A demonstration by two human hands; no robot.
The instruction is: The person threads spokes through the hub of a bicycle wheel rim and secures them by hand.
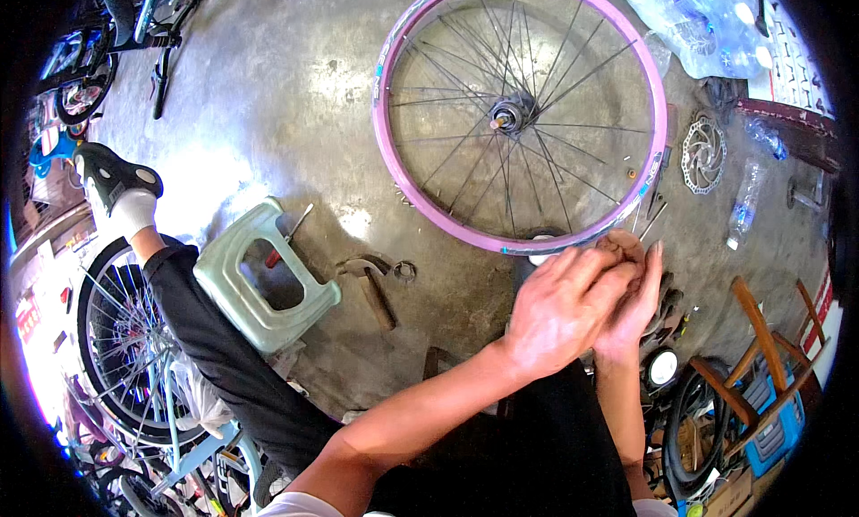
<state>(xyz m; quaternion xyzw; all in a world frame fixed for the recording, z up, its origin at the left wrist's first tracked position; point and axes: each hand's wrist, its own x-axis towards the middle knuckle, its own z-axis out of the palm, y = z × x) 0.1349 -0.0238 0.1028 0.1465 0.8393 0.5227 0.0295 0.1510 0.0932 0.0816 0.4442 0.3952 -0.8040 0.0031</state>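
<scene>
A pink bicycle wheel rim [386, 128] with black spokes and a hub [512, 114] lies in front of me, without a tyre. My left hand [564, 307] is at its near edge, fingers bent and drawn together. Against it, on the right, is my right hand [637, 293], its fingers curled in and partly covered by the left. Both hands meet just below the rim's near right part. Whatever lies between the fingers is hidden.
Left of the wheel stand a pale green plastic stool [237, 289], a hammer-like tool [376, 298] and a small ring [404, 271]. A brake disc [703, 155] and plastic bottle [745, 204] lie right. A wooden-framed chair [761, 338] and bicycle wheel [89, 329] flank me.
</scene>
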